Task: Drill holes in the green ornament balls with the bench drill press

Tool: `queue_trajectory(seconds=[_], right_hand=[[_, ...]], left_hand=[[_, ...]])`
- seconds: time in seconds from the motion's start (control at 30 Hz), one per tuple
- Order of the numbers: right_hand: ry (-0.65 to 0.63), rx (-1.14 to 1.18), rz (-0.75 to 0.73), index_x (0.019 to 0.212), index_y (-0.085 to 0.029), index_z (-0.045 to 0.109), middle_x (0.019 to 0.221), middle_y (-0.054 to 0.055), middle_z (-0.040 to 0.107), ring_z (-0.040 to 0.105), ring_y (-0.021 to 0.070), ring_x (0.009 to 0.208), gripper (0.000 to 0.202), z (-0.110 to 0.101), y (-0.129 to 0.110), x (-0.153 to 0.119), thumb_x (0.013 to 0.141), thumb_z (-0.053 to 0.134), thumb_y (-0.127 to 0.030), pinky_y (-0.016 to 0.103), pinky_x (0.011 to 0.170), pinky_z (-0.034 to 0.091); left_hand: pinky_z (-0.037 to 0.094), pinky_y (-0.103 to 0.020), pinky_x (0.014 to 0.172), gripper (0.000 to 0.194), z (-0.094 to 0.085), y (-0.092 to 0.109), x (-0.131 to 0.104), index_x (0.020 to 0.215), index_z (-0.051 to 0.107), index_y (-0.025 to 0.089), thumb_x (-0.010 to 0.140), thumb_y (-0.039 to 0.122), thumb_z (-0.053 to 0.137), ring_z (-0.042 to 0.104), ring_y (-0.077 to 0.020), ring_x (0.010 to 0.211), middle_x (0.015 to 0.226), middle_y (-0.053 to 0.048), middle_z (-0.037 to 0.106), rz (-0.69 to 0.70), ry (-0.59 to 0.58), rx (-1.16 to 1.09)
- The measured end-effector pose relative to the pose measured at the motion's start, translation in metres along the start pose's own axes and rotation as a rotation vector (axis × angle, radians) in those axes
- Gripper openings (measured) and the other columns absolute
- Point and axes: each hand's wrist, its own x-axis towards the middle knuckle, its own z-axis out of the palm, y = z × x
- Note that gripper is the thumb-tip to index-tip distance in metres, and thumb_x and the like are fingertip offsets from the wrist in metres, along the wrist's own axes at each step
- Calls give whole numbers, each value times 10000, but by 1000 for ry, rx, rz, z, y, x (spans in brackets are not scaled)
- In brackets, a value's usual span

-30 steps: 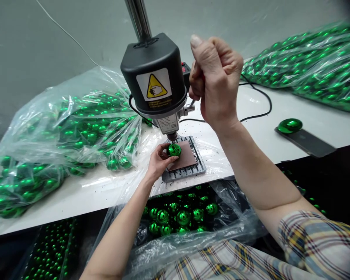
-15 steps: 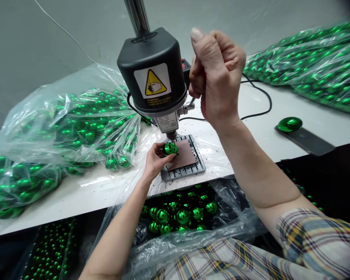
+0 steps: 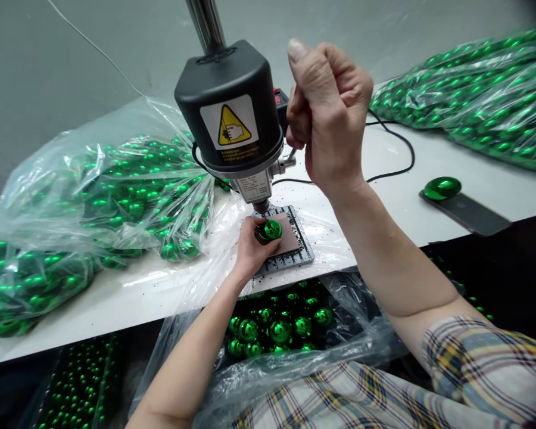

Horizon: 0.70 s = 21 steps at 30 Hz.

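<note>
My left hand pinches a shiny green ball between thumb and fingers. The ball sits over a flat pinkish-brown pad on the slotted grey base plate of a small bench drill press. Right above the ball is the drill's chuck; I cannot tell whether a bit touches it. Raised beside the black motor housing, my right hand is closed round the drill press lever, whose grip end is hidden by my fingers.
Clear plastic bags of green balls lie at left and back right. A phone with a green piece on it rests at right. Below the table edge, a plastic-lined container holds more balls. Dark shavings dot the plate.
My left hand has shifted the green ball a little to the right beneath the chuck, and it now shows a different side. My right hand stays closed on the lever at about the same height.
</note>
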Motion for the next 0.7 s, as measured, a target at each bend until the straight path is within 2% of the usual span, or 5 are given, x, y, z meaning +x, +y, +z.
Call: queue_trajectory(seconds=[0.07,0.2,0.43,0.63,0.7], right_hand=[[-11,22,16,591,-269,373,525,-66,375,286,90,398,569,0,-1,0,841,682,-676,309,370,239],[-14,86,31,579,-263,392,520,-65,383,268,92,401,548,-1,-3,-3,833,734,-608,320,380,208],[58,38,-139,493,-245,448,437,-58,361,291,99,386,510,-6,3,-28,903,716,-388,323,415,240],[47,-100,-142,501,-225,323,448,-45,362,335,106,391,633,-17,0,-48,859,743,-535,333,425,280],[43,-105,-158,508,-217,289,449,-46,349,324,101,384,649,-20,2,-51,872,731,-524,332,416,277]], left_hand=[[463,-363,881,477,2,-1,-2,1012,616,214,625,231,894,587,-226,955,984,-39,644,-23,8,-31],[482,-384,921,496,2,-4,-4,1023,628,219,627,295,917,612,-240,992,1012,-47,659,-38,7,-91],[505,-392,931,512,3,-7,-4,1029,630,209,623,309,925,640,-243,1000,1016,-54,679,-42,17,-123],[523,-378,879,552,5,-12,-3,1078,631,199,620,307,919,653,-239,981,1008,-53,689,-17,19,-69],[524,-370,869,552,5,-14,-3,1078,631,196,619,304,919,655,-233,968,1005,-53,691,-11,25,-63]])
